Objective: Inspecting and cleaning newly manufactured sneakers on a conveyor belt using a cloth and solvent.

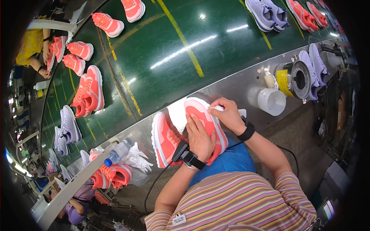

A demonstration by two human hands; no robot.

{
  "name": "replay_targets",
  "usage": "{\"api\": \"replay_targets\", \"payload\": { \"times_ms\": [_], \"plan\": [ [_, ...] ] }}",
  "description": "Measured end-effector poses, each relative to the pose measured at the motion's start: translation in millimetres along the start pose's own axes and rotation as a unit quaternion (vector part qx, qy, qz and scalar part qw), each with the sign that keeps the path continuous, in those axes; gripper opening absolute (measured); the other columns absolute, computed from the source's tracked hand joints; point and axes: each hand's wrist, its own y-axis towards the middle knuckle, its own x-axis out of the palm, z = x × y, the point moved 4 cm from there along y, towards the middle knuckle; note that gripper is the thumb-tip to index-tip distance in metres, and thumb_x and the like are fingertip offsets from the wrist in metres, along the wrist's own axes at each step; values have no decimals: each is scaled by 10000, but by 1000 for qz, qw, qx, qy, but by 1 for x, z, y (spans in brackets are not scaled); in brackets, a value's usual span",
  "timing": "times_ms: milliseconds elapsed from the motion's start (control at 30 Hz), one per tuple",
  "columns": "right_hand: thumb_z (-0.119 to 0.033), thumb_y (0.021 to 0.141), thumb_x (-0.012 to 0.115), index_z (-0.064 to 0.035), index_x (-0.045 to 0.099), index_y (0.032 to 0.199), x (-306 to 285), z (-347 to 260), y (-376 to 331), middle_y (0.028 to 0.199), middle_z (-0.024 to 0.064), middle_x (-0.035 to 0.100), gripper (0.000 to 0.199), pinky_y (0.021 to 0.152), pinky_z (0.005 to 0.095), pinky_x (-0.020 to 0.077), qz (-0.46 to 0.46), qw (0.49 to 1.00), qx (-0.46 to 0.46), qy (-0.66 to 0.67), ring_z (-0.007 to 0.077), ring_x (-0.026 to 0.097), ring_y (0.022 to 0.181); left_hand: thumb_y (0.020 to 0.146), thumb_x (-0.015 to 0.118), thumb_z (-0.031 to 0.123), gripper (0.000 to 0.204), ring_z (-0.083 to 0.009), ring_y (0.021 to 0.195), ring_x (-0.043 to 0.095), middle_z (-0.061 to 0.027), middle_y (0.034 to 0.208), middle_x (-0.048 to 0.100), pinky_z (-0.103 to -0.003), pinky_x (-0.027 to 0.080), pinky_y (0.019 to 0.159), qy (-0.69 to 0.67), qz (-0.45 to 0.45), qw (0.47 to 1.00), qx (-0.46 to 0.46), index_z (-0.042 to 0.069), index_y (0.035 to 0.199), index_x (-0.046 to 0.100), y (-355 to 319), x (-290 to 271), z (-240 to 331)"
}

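A coral-pink knit sports shoe with a white sole [204, 123] is held in the lap, at the near edge of the brushed-metal counter [239, 86]. The left hand [200, 140] is laid flat over the shoe's upper, its grip pressed around the shoe and steadying it. The right hand [228, 114] is closed on a small white tool [218, 109], whose kind cannot be told, and the tool's tip is set against the shoe's toe end. A second coral-pink shoe of the same pattern [163, 140] lies just left of the held shoe, touching it.

Progress is judged as midway: the held shoe is being worked at the toe, and the second shoe appears to be waiting; whether it has been treated cannot be told.

On the counter to the right of the held shoe stand a translucent white plastic cup [271, 101], a small white squeeze bottle [269, 79] and a round grey metal can lying on its side [295, 79]. A pair of lavender shoes [315, 67] lies beyond the can. To the left of the held shoe lie a clear plastic water bottle with a blue cap [118, 152] and a bundle of white cotton gloves [138, 158]. Behind the counter runs a dark green conveyor belt [162, 46] carrying further pink and lavender shoes. Nothing obstructs the hands.
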Motion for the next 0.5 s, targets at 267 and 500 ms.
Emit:
{"api": "replay_targets", "payload": {
  "times_ms": [267,500],
  "plan": [
    [-122,672,669,-17,639,752,2,7,-1,721,84,586,135,614,271,425,17,999,20,19,177,561,657,758,588,178,812,-494,1217,225,-374,1338,87,-436,256,1013,0,0,1000,0,-166,1291,81,0,2,-1],
    [-89,719,649,-49,657,805,-4,0,-3,792,92,578,96,661,293,437,84,995,-46,27,213,566,726,772,581,178,810,-489,1238,198,-374,1342,75,-428,233,1030,-12,-4,1000,8,-160,1297,66,-3,3,-6]
  ]
}}
